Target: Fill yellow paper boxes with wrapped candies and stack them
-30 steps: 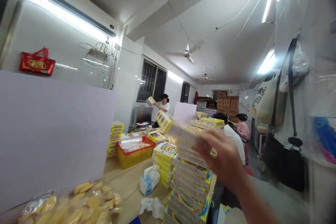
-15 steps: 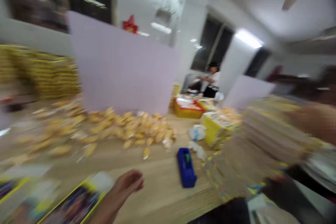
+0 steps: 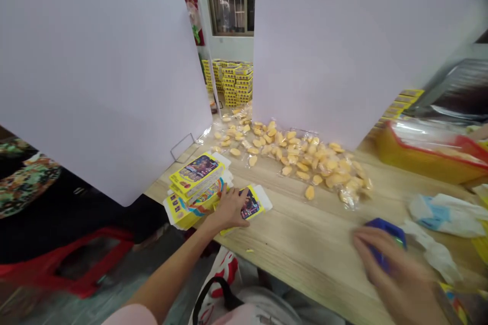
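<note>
On the wooden table (image 3: 316,249), a yellow basket (image 3: 419,157) with a red rim held clear plastic bags. Wrapped yellow snacks (image 3: 301,157) lay heaped loose nearby. Stacked yellow cartons (image 3: 194,183) stood just beside the left hand (image 3: 229,210), which lay open on a flat printed carton (image 3: 251,204). The blurred right hand (image 3: 392,274) covered a blue tape dispenser (image 3: 385,238), its grip impossible to tell.

Smooth pale wood table (image 3: 305,264); glossy card boxes (image 3: 196,176); clear plastic packets (image 3: 305,160).
</note>
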Action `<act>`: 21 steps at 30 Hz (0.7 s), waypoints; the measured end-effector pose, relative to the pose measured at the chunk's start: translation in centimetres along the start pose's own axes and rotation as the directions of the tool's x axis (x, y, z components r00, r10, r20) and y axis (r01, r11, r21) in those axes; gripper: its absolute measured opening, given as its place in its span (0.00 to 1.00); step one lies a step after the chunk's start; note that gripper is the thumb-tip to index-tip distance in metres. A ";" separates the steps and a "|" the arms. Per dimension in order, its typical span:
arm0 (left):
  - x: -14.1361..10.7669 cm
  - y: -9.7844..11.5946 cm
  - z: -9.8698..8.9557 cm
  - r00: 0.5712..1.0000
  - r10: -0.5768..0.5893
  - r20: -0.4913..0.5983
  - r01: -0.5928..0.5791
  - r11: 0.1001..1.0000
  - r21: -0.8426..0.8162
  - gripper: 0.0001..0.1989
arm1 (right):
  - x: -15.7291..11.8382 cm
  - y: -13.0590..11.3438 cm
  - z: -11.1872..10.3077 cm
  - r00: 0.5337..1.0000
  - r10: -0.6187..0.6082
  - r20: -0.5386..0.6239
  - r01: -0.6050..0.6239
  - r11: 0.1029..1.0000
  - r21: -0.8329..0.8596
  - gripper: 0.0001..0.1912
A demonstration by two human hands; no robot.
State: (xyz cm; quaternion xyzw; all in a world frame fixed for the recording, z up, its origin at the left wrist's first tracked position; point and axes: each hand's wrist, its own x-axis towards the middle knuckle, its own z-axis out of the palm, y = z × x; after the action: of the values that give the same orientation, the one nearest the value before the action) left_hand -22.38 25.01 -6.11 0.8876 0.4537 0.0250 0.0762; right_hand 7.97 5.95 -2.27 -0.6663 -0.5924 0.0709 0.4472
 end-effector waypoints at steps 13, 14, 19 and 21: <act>0.5 11.5 3.5 0.996 0.054 0.069 -0.044 0.989 -0.144 0.44 | 8.3 9.9 10.7 0.882 0.468 -0.059 -0.469 0.856 -0.219 0.19; 0.4 11.9 3.8 0.997 0.023 0.077 -0.012 0.989 -0.150 0.44 | 8.8 10.0 11.0 0.872 0.485 -0.069 -0.487 0.841 -0.237 0.19; 0.7 10.7 3.1 0.989 0.023 0.144 0.012 0.972 -0.235 0.44 | 10.3 9.9 12.5 0.837 0.546 -0.034 -0.535 0.805 -0.255 0.22; 2.3 9.4 2.3 0.992 0.042 0.118 -0.009 0.965 -0.262 0.34 | 10.0 10.2 12.5 0.827 0.563 0.004 -0.547 0.805 -0.231 0.22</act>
State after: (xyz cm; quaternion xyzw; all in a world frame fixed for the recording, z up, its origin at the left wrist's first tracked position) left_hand -13.23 21.20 -6.93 0.8755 0.4293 0.0308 0.2198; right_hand 10.49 21.97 -12.24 -0.8525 -0.3915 0.1564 0.3089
